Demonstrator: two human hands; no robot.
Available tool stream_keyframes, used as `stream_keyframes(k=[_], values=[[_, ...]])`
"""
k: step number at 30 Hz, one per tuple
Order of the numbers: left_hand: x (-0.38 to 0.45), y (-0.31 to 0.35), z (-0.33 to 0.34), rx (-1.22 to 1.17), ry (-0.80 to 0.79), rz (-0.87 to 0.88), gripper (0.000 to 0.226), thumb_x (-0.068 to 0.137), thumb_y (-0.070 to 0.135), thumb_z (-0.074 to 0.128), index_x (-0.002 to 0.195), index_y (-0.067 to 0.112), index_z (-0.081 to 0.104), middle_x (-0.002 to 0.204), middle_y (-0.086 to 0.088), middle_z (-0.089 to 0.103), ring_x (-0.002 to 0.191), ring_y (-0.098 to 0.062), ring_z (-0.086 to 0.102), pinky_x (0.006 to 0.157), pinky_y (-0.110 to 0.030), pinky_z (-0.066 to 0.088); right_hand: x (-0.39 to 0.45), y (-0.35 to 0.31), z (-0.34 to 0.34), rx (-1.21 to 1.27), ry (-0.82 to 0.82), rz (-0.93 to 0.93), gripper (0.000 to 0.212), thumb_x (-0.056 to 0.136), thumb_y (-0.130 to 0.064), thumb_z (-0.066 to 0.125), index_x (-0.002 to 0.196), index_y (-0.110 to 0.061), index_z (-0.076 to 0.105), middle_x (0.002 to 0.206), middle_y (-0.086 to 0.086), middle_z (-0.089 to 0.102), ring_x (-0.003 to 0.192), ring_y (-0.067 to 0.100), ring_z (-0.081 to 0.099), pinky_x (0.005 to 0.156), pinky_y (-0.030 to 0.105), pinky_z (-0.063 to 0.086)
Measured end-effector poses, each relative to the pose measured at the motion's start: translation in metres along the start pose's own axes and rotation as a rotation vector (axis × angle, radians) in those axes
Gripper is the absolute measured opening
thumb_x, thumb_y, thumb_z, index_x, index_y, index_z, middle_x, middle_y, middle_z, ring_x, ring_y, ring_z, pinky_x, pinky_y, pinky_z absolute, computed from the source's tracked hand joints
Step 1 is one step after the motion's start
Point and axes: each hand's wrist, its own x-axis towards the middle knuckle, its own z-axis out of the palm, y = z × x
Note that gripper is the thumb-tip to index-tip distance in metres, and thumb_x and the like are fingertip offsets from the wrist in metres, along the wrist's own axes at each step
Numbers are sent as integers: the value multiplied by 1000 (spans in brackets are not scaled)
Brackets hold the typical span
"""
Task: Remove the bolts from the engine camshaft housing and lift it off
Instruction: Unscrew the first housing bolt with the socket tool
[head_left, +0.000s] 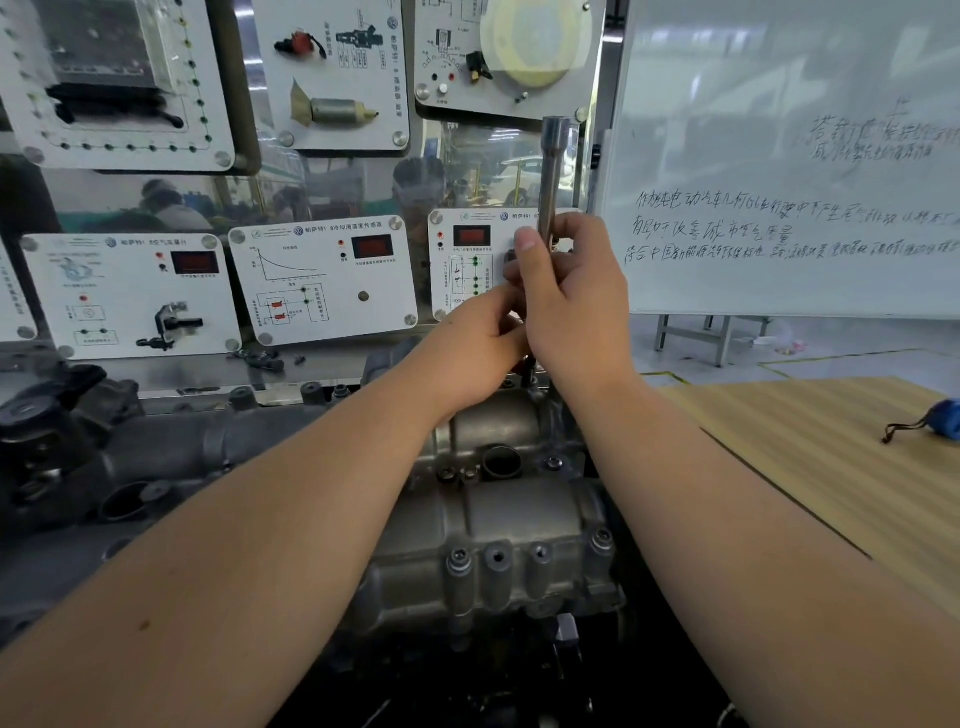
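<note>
Head view, bolt removal in progress. My right hand (566, 291) grips the lower shaft of a long socket extension (551, 176), which stands upright with its square-drive end uppermost, above the far end of the camshaft housing (498, 519). My left hand (475, 345) is just beside and touching the right, its fingers curled in toward the foot of the tool; what they pinch there is hidden by the right hand, so I cannot tell whether they hold a bolt, the socket or nothing.

The housing, a grey cast-alloy cover, lies at centre on the engine, running from the near edge to below my hands. Along its near flange one bolt (459, 558) sits at the left and another bolt (601, 538) at the right, with two bores between them that look empty. A further fastener shows beside the round open port (501, 460) in the middle; the port holds nothing that I can see.

I judge that the step in hand is freeing or pulling clear a bolt at the far end, with the task partway done and the lift not yet possible. The next move calls for seating the socket squarely on a remaining bolt head before turning.

To the right lies a striped wooden counter (831, 467) carrying a small blue object (943, 418) on a cord. No tray or box for loosened bolts is in view.
</note>
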Motion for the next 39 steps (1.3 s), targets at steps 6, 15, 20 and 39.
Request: stream_keyframes(k=[6, 15, 20, 39], values=[[-1, 1, 2, -35, -9, 3, 27, 102, 17, 52, 124, 27, 62, 107, -9, 73, 101, -32, 70, 92, -54, 55, 1, 1, 0, -63, 23, -20, 11, 104, -32, 46, 98, -29, 55, 87, -11, 71, 83, 5, 69, 75, 30, 56], [0, 0, 0, 11, 0, 14, 25, 98, 18, 54, 119, 27, 62, 105, -7, 74, 98, -26, 71, 92, -57, 54, -1, 0, 1, -41, 7, -10, 13, 99, -41, 53, 107, -31, 52, 81, -10, 72, 79, 3, 69, 73, 31, 56], [0, 0, 1, 4, -10, 13, 28, 99, 17, 53, 125, 24, 61, 109, -16, 72, 102, -35, 68, 95, -58, 52, 0, -1, -1, -79, 24, -14, 9, 103, -34, 48, 104, -26, 54, 87, -8, 71, 82, 12, 70, 79, 44, 57], [0, 1, 1, 24, -28, -20, 28, 106, 26, 48, 131, 31, 60, 109, -4, 74, 104, -23, 69, 82, -40, 53, 1, -2, -1, -120, 14, 12, 20, 106, -32, 40, 94, -25, 55, 87, -7, 70, 82, 13, 69, 79, 42, 56]])
